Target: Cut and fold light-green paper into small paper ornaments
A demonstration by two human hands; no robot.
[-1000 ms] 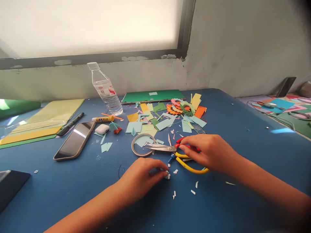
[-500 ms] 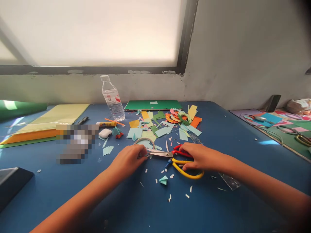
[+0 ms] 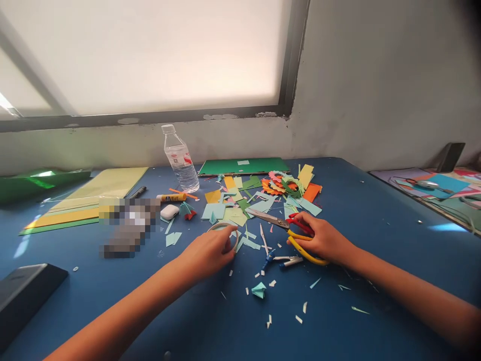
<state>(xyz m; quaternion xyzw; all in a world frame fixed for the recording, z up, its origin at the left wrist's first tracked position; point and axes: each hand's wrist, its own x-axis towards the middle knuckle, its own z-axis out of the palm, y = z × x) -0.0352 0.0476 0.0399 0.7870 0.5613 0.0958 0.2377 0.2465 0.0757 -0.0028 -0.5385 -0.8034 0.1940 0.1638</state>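
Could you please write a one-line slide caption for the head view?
Left hand on a tape ring, right hand gripping scissors amid coloured paper scraps on a blue table.

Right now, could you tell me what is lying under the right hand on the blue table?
The right hand covers the red and yellow handles of the scissors, whose blades point toward the paper scraps. What the palm hides beneath cannot be seen.

Bare forearms; left hand (image 3: 206,254); right hand (image 3: 326,241)
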